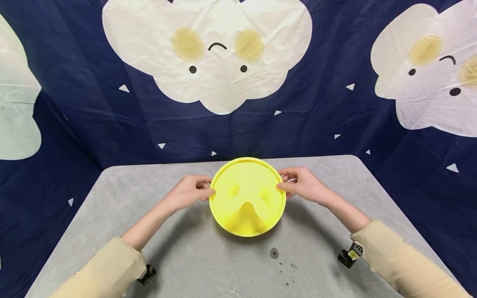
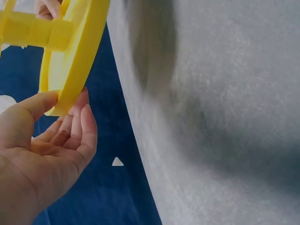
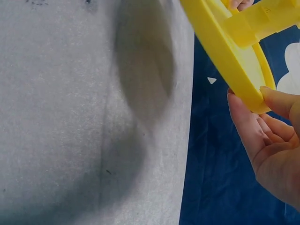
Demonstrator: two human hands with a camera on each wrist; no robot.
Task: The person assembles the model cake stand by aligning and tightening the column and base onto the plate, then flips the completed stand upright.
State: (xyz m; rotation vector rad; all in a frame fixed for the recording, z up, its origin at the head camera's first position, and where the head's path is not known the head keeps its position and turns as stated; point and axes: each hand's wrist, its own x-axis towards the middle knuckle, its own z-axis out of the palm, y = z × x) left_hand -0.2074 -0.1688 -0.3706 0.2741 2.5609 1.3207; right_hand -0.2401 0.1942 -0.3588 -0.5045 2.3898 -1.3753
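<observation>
A round yellow plastic disc (image 1: 246, 178) with a raised rim is held up above the table, its face tilted toward the head camera. From its middle sticks out a thick yellow stem (image 2: 40, 32), seen from the side in both wrist views. My left hand (image 1: 189, 191) pinches the disc's left edge, thumb on the near face and fingers behind. At the opposite edge my right hand (image 1: 304, 183) pinches the rim (image 3: 234, 63) the same way. The stem's outer end is cut off in the wrist views.
The grey table (image 1: 179, 256) lies under the disc and bears its shadow. A dark round spot (image 1: 274, 253) and small specks mark its surface. Dark blue cloth (image 1: 335, 107) with white clouds hangs around the far edge and sides. Black devices (image 1: 349, 255) sit at both wrists.
</observation>
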